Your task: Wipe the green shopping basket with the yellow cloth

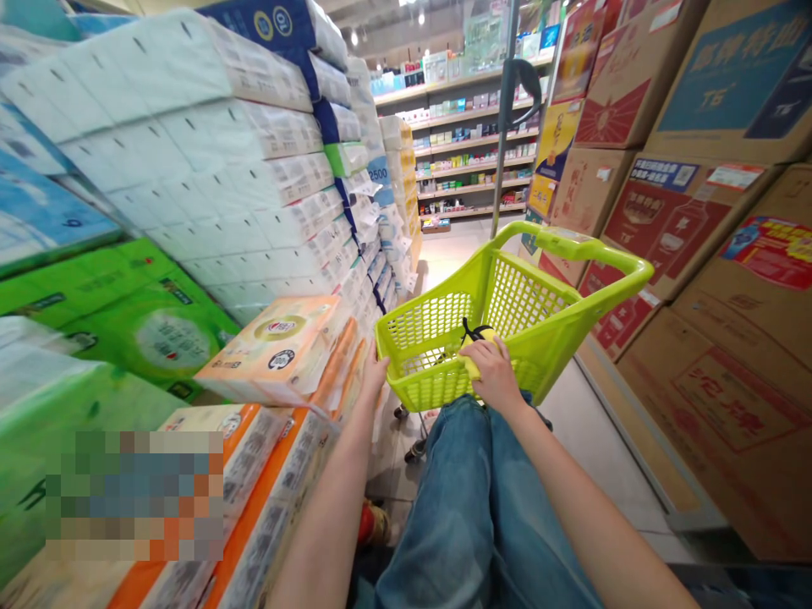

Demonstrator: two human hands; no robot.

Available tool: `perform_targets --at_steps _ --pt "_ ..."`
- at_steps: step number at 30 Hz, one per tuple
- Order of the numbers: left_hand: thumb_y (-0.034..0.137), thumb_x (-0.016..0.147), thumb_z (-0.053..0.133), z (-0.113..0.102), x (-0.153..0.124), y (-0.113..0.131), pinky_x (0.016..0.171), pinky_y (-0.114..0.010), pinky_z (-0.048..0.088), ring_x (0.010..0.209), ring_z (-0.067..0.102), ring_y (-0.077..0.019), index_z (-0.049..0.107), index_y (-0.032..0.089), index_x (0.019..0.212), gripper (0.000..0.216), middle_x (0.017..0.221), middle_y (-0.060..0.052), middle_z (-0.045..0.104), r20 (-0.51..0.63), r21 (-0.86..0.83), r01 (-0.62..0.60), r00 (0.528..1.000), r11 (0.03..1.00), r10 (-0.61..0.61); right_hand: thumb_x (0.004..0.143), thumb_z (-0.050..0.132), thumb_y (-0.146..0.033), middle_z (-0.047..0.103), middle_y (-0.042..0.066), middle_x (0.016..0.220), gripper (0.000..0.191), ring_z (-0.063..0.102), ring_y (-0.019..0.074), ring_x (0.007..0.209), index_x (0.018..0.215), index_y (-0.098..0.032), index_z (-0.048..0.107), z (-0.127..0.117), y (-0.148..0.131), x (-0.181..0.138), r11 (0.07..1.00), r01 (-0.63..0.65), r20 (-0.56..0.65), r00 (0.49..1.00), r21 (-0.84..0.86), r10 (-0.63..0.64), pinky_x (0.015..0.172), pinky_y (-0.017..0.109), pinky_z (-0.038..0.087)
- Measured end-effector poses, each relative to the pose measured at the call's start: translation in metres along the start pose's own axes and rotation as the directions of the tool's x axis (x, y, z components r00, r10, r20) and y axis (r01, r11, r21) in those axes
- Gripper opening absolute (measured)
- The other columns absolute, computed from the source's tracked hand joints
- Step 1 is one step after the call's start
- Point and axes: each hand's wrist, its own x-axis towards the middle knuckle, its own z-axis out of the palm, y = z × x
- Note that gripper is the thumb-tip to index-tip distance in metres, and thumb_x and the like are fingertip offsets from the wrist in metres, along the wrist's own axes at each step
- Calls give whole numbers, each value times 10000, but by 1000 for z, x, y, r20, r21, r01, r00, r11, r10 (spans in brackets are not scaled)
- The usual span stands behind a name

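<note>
A lime-green shopping cart with a perforated plastic basket stands right in front of my knees. My left hand is at the basket's near left corner, thumb against the rim and the other fingers mostly hidden. Over the near side of the basket, my right hand is closed around a small yellow and black item with a dark strap or cord end sticking up. What kind of thing it is, I cannot make out. The cart's curved handle rises at the far right of the basket.
Stacked white tissue packs wall the left side, with orange tissue packs lower and nearer. Cardboard cartons line the right. A metal pole stands beyond the cart. Shelves of small goods fill the back.
</note>
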Motion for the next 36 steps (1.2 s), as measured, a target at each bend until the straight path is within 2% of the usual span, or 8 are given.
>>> perform_targets --at_steps 7,10,13,17,19,23,31,36 --pt "245 872 552 1 -39 16 1205 -490 250 1382 441 -263 624 192 1234 374 1362 -92 608 50 336 -135 991 932 126 658 482 -43 691 22 1194 546 526 224 1247 1146 -249 615 3 0 -9 999 -37 -39 999 -31 36 1202 457 132" --pt "287 929 489 4 -73 24 1206 -483 247 1387 433 -240 640 202 1209 330 1333 -81 629 136 421 -206 977 884 163 655 451 -30 604 34 1376 713 452 217 1358 1336 -228 527 -6 5 -16 994 54 52 997 -98 -49 1219 461 82" --pt "305 927 508 7 -98 29 1203 -485 247 1414 395 -251 542 193 1341 430 1430 -107 547 188 510 -272 961 816 202 669 422 -18 473 35 1506 823 365 211 1431 1466 -221 390 -24 17 -21 969 92 117 991 -229 -66 1224 486 32" --pt "219 922 467 10 -112 28 1176 -476 308 1436 362 -262 339 165 1488 583 1505 -140 457 263 700 -385 922 601 285 768 429 -80 393 57 1555 760 315 248 1459 1505 -223 315 -49 37 -21 911 -104 -57 994 -400 89 1204 580 -14" --pt "162 892 469 13 -115 26 1181 -480 303 1453 333 -269 248 167 1527 672 1534 -139 415 259 732 -391 917 558 303 815 436 -125 363 81 1569 714 295 274 1466 1511 -211 301 -52 40 -21 883 -185 -142 981 -431 135 1191 620 1" --pt "102 843 465 19 -120 24 1186 -495 302 1477 279 -276 115 187 1562 805 1580 -133 339 207 758 -349 930 551 303 845 446 -148 389 121 1552 674 304 296 1461 1505 -183 317 -26 19 -23 899 -183 -142 980 -399 136 1195 610 76" --pt "70 832 414 22 -125 22 1186 -483 310 1478 280 -257 69 181 1569 822 1592 -132 319 176 795 -313 939 520 297 814 480 -114 414 108 1539 638 298 266 1464 1449 -153 430 64 -88 -17 993 -29 84 996 -111 38 1219 509 131" --pt "81 852 402 23 -127 21 1189 -475 310 1473 294 -254 76 184 1569 795 1572 -132 360 159 813 -302 938 498 309 813 490 -111 431 91 1531 629 322 238 1454 1436 -185 449 63 -99 -11 993 102 217 972 -51 -88 1222 508 101"
